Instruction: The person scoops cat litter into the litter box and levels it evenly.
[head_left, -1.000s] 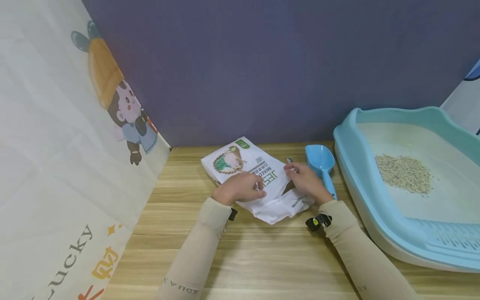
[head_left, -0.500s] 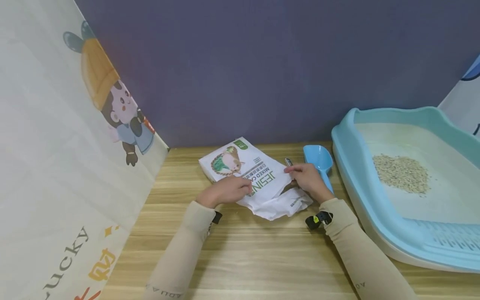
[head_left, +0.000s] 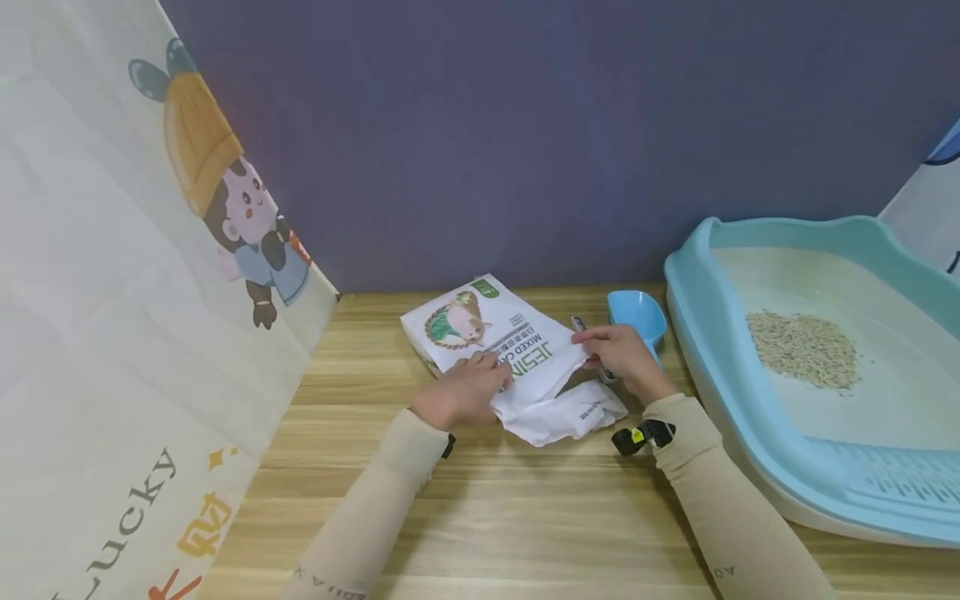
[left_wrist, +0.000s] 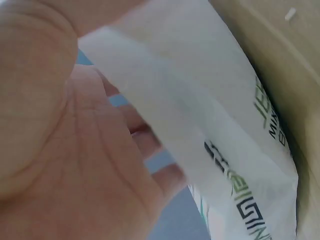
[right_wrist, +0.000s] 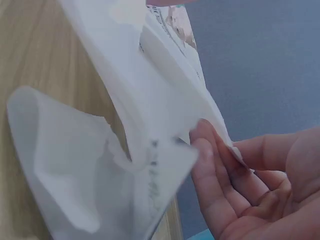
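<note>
A white cat litter bag with green lettering and a printed cat picture lies on the table, its torn end toward me. My left hand holds the bag's left edge, fingers on the printed face; in the left wrist view, the bag runs between thumb and fingers. On the other side, my right hand pinches the torn edge. In the right wrist view, thumb and fingertips meet on the lifted paper, and a loose torn flap hangs beside it. The bag's contents are hidden.
A blue scoop lies behind my right hand. Near it is a narrow dark and white object, partly covered. At right stands a blue litter box holding a patch of pellets. A dark wall panel rises behind the table.
My left hand first drew left, off the printed face, then came back right and lower onto the bag's left edge. My right hand stays at the torn edge. The bag has hardly shifted.
</note>
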